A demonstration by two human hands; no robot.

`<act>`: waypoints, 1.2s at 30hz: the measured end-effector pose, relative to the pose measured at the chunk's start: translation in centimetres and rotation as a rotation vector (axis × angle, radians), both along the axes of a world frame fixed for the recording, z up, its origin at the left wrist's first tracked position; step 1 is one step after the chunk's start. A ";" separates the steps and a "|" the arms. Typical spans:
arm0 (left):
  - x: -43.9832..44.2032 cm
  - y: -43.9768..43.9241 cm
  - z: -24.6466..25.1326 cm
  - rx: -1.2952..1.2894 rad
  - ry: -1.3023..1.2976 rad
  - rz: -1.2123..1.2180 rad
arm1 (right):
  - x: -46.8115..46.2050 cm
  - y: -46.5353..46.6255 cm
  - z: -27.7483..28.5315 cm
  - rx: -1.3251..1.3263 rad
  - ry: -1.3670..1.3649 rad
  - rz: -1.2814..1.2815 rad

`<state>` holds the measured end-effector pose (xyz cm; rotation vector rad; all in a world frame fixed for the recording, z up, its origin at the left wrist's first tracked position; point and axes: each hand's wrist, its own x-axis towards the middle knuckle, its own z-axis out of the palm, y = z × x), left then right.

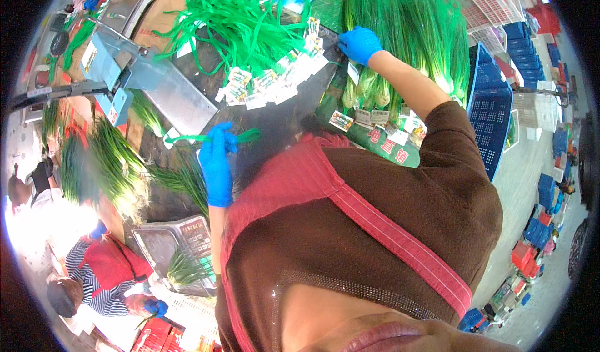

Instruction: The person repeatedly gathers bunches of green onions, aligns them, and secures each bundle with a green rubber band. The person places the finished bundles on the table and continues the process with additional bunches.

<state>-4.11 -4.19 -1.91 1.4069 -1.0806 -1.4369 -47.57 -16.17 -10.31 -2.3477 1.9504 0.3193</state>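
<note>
My left hand [216,167], in a blue glove, is closed around a green mesh strip [187,138] with a white tag at its left end. My right hand [360,46], also blue-gloved, is at the left edge of a large pile of spring onions [403,28]; whether its curled fingers hold anything is unclear. Between and beyond my hands lies a heap of green mesh strips [243,28] with printed tags [266,82] fanned along its near edge. More tags [370,116] lie by the onions' white ends, near my right forearm.
A metal plate with a light-blue device [110,66] stands at left. Loose spring onions [117,164] lie nearby, and a scale [187,239] bears a small bunch. A blue crate [490,113] is at right. A co-worker in a red apron [112,263] is at lower left.
</note>
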 end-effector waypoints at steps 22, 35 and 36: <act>3.3 3.6 -1.3 0.068 0.127 0.404 | -7.4 1.4 26.2 -0.276 -2.084 0.169; 3.2 4.3 4.4 -0.115 -0.055 0.327 | 14.0 -20.3 11.1 0.106 -1.131 -0.151; 3.6 4.8 4.5 -0.105 -0.027 0.372 | 14.7 -21.1 7.7 0.210 -1.200 -0.164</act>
